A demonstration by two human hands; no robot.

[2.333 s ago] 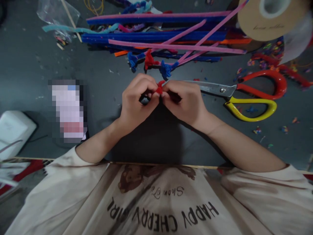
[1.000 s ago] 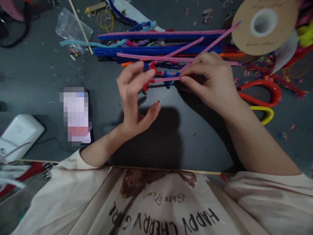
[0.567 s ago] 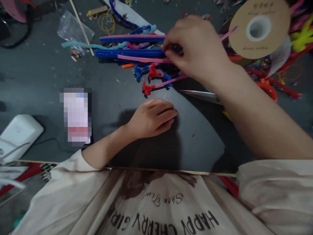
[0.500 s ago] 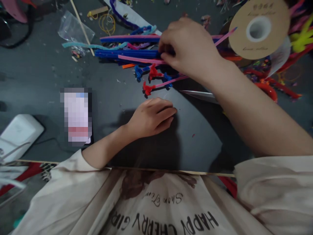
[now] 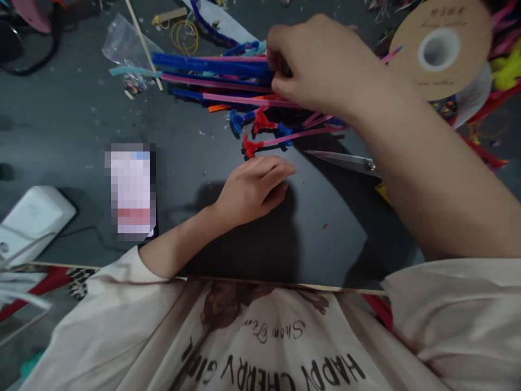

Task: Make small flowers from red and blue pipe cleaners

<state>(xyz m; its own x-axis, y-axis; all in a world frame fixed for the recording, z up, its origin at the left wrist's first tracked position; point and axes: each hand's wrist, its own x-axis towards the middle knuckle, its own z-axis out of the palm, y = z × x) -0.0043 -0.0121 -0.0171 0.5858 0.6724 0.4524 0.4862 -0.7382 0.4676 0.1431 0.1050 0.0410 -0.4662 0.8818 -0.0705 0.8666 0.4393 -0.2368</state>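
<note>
Right fingers (image 5: 277, 38): closed in a pinch on blue fuzzy stems (image 5: 211, 64), the long ends running left from my right hand (image 5: 325, 65).
Left fingers (image 5: 280, 172): loosely curled near the centre; the palm side of my left hand (image 5: 248, 190) is hidden, so I can't tell whether they are open or closed.
Blue stems' place: far side of the table (image 5: 334, 255), left of the spool (image 5: 439, 49), above pink stems (image 5: 244, 100).
Weight and feel: I'd judge them light, soft outside, with a bendable core; little slip.
Best hold: mid-length, with light pressure, so the ends don't droop or kink.
Red-ended stem (image 5: 251, 145): just beyond the left hand; I'd take its plain pink shaft, sparing the shaped tip.
Scissors (image 5: 342, 162): to the right, blades pointing left.
</note>
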